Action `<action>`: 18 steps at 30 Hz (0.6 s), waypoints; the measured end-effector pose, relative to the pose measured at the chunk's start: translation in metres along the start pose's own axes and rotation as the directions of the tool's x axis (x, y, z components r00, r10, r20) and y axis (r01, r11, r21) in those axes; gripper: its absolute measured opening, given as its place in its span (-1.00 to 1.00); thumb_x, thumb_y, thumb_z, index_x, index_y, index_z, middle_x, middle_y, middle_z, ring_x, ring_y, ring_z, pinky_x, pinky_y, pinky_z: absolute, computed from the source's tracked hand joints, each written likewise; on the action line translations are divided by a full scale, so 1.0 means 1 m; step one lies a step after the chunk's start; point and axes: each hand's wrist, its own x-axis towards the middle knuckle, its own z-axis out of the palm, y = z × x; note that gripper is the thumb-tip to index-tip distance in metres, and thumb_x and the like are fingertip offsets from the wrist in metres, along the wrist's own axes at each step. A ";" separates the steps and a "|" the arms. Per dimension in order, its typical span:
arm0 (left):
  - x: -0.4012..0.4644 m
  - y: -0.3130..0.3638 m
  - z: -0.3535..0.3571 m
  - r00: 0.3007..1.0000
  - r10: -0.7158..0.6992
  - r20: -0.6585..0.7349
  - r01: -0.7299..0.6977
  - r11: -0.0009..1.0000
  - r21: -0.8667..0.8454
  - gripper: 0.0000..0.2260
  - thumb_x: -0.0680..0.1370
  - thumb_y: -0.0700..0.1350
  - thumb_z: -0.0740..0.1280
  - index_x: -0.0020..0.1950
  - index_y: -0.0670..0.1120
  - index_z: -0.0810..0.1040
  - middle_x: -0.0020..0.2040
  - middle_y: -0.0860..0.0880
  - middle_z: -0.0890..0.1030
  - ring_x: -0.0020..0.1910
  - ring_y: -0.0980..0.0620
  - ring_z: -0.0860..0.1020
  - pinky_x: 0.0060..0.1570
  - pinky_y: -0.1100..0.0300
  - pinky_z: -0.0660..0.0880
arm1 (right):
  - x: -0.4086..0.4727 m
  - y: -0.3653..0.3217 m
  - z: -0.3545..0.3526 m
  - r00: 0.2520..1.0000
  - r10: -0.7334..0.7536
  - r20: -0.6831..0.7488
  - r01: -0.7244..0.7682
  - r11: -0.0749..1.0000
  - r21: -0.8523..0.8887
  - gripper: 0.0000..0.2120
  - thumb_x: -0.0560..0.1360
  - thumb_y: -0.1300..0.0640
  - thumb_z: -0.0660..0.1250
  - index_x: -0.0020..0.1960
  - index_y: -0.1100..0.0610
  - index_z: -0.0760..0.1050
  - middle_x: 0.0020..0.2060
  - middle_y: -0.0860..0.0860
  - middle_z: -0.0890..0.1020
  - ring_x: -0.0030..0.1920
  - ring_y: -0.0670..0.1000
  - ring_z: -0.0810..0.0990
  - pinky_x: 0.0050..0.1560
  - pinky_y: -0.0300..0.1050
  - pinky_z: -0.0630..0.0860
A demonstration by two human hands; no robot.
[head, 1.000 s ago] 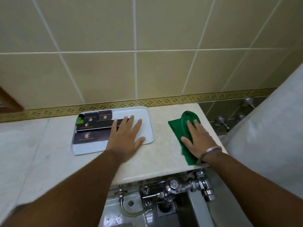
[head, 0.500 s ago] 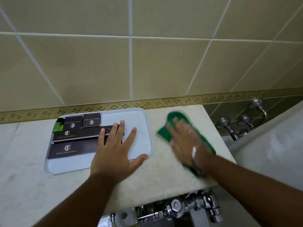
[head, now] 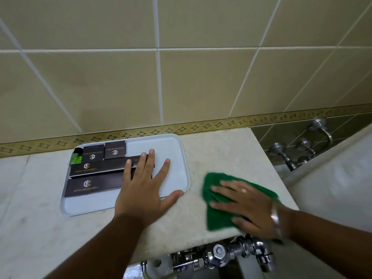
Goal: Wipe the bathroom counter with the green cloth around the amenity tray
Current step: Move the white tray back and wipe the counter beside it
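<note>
The white amenity tray [head: 177, 158] lies on the pale marble counter [head: 217, 150] against the tiled wall. It carries several dark boxes [head: 90, 186] and a small green sachet [head: 75, 159]. My left hand [head: 145, 190] rests flat, fingers spread, on the tray's right half and near edge, thumb on the counter. The green cloth [head: 217, 216] lies flat on the counter right of the tray, near the front edge. My right hand [head: 245, 206] presses down on it with fingers spread; a ring and a metal bangle show. The hand covers much of the cloth.
The counter ends at a right edge [head: 277, 172]; beyond it are chrome wall taps [head: 285, 156] and a white surface. Below the front edge sits a chrome flush valve [head: 219, 256]. A patterned border tile [head: 201, 127] runs along the wall behind.
My right hand has swept the cloth from the back of the counter toward the front edge, turning more sideways. The left hand stays on the tray. The camera has tilted up slightly.
</note>
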 end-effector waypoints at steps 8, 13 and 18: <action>0.000 0.000 0.001 1.000 0.002 -0.014 -0.002 1.000 0.008 -0.26 0.49 0.46 -0.07 0.57 0.10 0.20 0.60 -0.17 0.08 0.58 -0.15 0.05 0.50 -0.22 -0.05 | 0.085 0.065 -0.018 0.711 0.702 -0.032 -0.697 0.710 0.100 -0.38 0.50 -0.09 -0.11 0.54 -0.05 -0.11 0.55 0.12 -0.03 0.53 0.15 -0.03 0.51 0.11 0.00; 0.000 0.001 0.000 1.000 -0.004 -0.004 0.004 1.000 0.014 -0.27 0.49 0.45 -0.09 0.58 0.11 0.16 0.61 -0.16 0.04 0.58 -0.14 0.02 0.51 -0.20 -0.07 | 0.019 -0.013 0.002 0.990 0.126 -0.059 -0.119 0.987 0.109 -0.37 0.45 -0.08 0.05 0.50 -0.11 0.03 0.53 0.04 0.09 0.50 0.06 0.05 0.47 0.14 -0.02; -0.003 0.005 0.000 0.999 0.011 -0.040 -0.012 1.000 -0.021 -0.25 0.48 0.47 -0.08 0.59 0.13 0.10 0.62 -0.12 0.01 0.59 -0.10 -0.03 0.51 -0.18 -0.13 | 0.048 0.097 -0.027 0.815 0.580 -0.002 -0.575 0.808 0.128 -0.36 0.45 -0.03 -0.01 0.53 -0.08 0.03 0.54 0.11 0.06 0.52 0.13 0.01 0.50 0.09 0.02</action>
